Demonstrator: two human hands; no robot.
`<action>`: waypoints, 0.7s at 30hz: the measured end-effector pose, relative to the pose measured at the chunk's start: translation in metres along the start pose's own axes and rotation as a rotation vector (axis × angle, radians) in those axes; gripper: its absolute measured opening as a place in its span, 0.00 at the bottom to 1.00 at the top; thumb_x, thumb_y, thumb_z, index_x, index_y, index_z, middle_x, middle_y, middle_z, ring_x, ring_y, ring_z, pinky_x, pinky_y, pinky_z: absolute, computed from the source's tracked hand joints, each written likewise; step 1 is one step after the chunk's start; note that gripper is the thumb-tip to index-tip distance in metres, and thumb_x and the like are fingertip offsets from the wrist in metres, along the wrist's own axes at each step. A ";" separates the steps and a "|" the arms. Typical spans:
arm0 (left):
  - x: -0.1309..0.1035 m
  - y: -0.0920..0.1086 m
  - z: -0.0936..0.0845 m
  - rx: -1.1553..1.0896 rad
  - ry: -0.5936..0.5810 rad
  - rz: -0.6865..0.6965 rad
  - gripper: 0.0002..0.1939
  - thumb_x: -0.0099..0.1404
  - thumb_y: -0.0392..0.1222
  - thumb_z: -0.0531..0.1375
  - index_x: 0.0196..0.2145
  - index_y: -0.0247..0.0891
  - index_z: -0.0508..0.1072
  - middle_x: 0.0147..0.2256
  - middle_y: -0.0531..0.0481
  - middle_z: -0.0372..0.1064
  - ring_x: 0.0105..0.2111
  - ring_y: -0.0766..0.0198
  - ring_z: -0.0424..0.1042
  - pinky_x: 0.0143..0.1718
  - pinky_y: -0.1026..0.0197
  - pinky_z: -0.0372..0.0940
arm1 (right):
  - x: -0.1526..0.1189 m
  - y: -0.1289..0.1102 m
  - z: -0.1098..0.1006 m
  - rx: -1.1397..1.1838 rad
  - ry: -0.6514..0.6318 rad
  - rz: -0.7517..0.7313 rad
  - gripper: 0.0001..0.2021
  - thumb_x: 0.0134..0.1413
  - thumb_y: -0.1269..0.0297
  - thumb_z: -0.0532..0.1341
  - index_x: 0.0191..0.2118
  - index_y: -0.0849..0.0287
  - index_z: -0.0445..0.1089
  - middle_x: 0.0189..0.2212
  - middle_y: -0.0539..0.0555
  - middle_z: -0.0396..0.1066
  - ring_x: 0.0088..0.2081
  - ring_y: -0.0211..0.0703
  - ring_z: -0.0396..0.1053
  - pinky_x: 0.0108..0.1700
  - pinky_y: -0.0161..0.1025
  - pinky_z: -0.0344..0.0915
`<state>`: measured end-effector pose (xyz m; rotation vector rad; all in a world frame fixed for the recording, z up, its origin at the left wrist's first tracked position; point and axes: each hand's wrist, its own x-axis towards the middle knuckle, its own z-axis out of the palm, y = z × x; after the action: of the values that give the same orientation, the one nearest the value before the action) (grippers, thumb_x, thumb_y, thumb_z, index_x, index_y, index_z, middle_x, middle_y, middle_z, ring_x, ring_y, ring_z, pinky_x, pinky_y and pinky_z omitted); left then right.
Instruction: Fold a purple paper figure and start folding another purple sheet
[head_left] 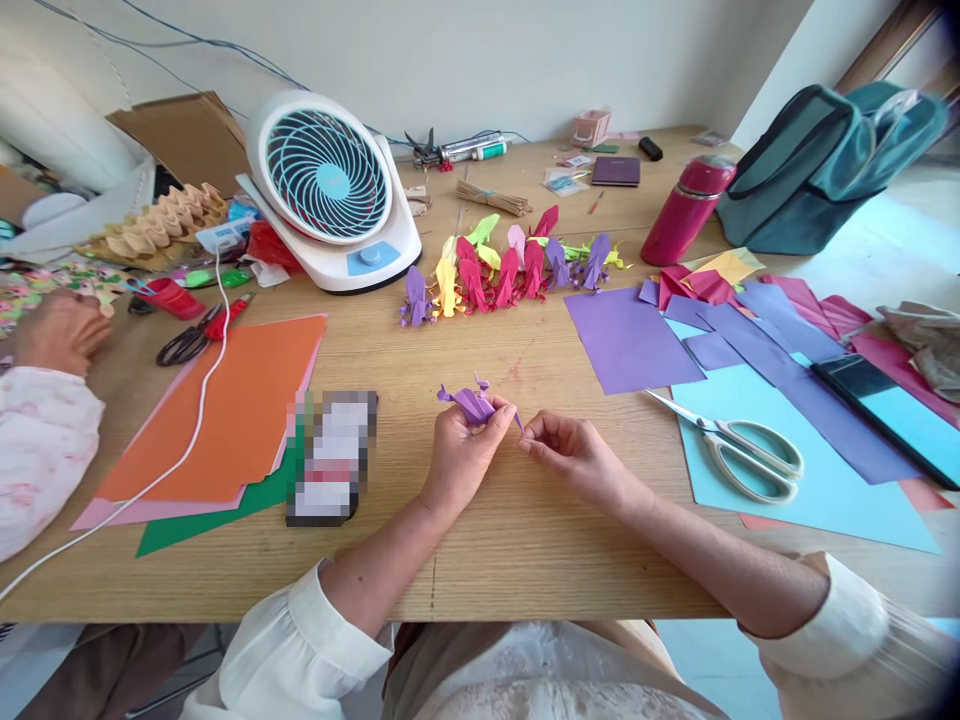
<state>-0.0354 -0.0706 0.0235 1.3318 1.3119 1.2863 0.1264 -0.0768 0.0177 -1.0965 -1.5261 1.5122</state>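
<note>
A small purple origami figure [474, 404] with thin folded limbs is pinched in my left hand [466, 448], above the bare wood near the table's front. My right hand [574, 452] is closed, thumb and forefinger pinching at the tip of the figure's thin purple point on its right side. Behind my hands, finished-looking origami figures [507, 275] in purple, yellow, red, pink and green stand in a cluster. A square sheet of purple paper [622, 340] lies to the right of them. White-handled scissors [754, 460] rest on light blue paper [810, 500].
A fan [330, 185] stands at the back left. Orange paper [232, 400], a white cable [202, 410] and a phone [330, 460] lie left. A co-worker's hand [64, 330] is at the far left. A red flask [688, 210], teal bag [817, 170] and black phone [885, 410] are right.
</note>
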 end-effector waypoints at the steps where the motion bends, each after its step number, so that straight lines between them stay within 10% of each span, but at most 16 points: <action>1: 0.001 0.000 -0.001 -0.019 0.012 -0.005 0.10 0.61 0.45 0.63 0.28 0.36 0.74 0.25 0.55 0.67 0.27 0.69 0.64 0.32 0.66 0.60 | 0.000 0.000 -0.001 -0.033 -0.004 -0.003 0.15 0.52 0.51 0.65 0.31 0.59 0.68 0.24 0.47 0.63 0.26 0.35 0.57 0.28 0.35 0.53; 9: 0.003 -0.002 -0.002 -0.064 0.027 -0.037 0.10 0.59 0.45 0.64 0.26 0.36 0.75 0.26 0.53 0.68 0.29 0.67 0.64 0.33 0.65 0.60 | 0.013 0.001 -0.043 -0.230 0.428 -0.169 0.14 0.58 0.52 0.62 0.31 0.58 0.69 0.27 0.50 0.66 0.28 0.36 0.60 0.30 0.36 0.56; 14: 0.000 -0.002 0.000 -0.013 -0.036 -0.039 0.11 0.61 0.46 0.63 0.27 0.36 0.74 0.25 0.54 0.67 0.27 0.68 0.63 0.32 0.65 0.60 | 0.003 -0.011 -0.023 -0.249 0.149 -0.191 0.10 0.60 0.55 0.61 0.37 0.57 0.71 0.33 0.52 0.70 0.32 0.39 0.66 0.34 0.36 0.61; 21: -0.002 0.003 0.004 -0.042 -0.100 -0.065 0.10 0.60 0.45 0.62 0.26 0.36 0.74 0.25 0.53 0.69 0.28 0.67 0.66 0.34 0.65 0.61 | -0.001 -0.010 -0.009 -0.257 0.166 -0.181 0.08 0.58 0.59 0.63 0.32 0.57 0.71 0.30 0.51 0.70 0.31 0.38 0.66 0.34 0.37 0.62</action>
<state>-0.0310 -0.0725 0.0256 1.2972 1.2429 1.1813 0.1337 -0.0738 0.0281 -1.1612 -1.6842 1.0977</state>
